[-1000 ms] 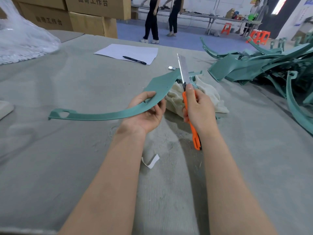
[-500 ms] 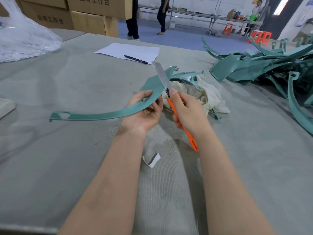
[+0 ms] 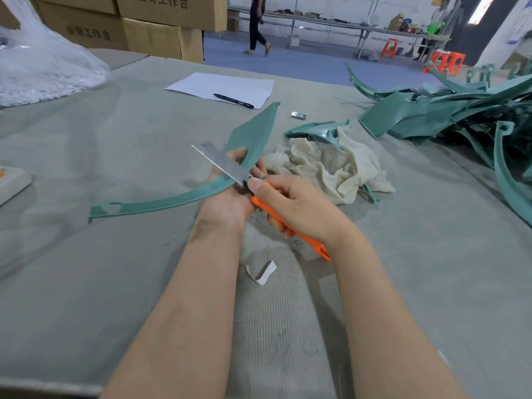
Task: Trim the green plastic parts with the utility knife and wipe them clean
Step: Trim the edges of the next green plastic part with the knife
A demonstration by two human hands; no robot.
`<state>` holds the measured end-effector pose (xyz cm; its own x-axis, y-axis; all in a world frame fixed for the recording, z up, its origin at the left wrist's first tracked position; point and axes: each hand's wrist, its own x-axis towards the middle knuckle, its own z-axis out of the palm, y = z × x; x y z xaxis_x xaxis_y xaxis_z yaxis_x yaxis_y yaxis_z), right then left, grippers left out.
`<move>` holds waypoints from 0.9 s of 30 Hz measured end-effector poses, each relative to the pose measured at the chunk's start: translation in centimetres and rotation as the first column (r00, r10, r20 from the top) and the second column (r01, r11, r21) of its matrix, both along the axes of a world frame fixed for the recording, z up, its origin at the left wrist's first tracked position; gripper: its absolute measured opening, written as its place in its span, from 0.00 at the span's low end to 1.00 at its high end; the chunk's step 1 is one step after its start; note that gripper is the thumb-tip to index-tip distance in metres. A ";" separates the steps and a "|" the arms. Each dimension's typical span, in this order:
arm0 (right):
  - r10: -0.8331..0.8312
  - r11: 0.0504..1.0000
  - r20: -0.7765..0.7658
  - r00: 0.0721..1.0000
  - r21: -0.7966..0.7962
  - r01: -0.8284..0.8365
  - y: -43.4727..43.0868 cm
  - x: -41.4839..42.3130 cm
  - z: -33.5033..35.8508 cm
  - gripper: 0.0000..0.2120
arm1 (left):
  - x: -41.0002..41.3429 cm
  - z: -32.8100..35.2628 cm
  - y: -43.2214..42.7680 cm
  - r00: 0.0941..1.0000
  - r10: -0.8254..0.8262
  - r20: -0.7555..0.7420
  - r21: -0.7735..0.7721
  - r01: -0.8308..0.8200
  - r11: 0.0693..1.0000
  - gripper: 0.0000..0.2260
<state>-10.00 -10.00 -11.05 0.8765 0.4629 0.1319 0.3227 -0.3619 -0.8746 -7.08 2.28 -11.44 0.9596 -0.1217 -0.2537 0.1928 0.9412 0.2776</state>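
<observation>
L hand (image 3: 230, 194) gripping curved green part (image 3: 172, 201) mid-span; R hand (image 3: 299, 210) gripping knife (image 3: 270, 213), blade lying across part near L fingers. Rag (image 3: 331, 168) just right.

The forearms, left hand (image 3: 227, 201) and right hand (image 3: 299, 210) are bare, the left wrist darkly smudged

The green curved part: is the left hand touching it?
Touching. The head view shows the left hand gripping the green curved part, thumb over it.

The grey cloth-covered table (image 3: 86, 283) bears a paper sheet (image 3: 224, 84), cream rag (image 3: 331, 168), piled green plastic parts (image 3: 431, 116) and 1 white scrap (image 3: 263, 273).
</observation>
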 end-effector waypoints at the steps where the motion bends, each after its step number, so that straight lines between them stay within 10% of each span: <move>1: -0.018 1.000 -0.001 1.000 0.023 0.018 -0.3 0.0 0.2 0.18 | 0.0 0.2 -0.1 1.000 0.003 -0.006 0.019 -0.002 1.000 0.25; 8: -0.609 0.785 0.098 0.787 0.216 0.581 -3.3 1.9 0.2 0.20 | -0.6 1.2 -0.9 0.998 0.009 -0.060 0.244 0.006 0.970 0.05; 27: -0.571 0.802 0.089 0.816 0.272 0.531 -3.7 2.0 -0.2 0.20 | -0.8 1.1 -0.6 0.992 -0.116 -0.041 0.214 0.122 0.969 0.03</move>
<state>-8.04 -13.68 -11.21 0.9315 -0.1520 0.3304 0.2693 -0.3222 -0.9076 -7.90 1.69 -10.39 0.9336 -0.1743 -0.3129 0.3106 0.8292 0.4647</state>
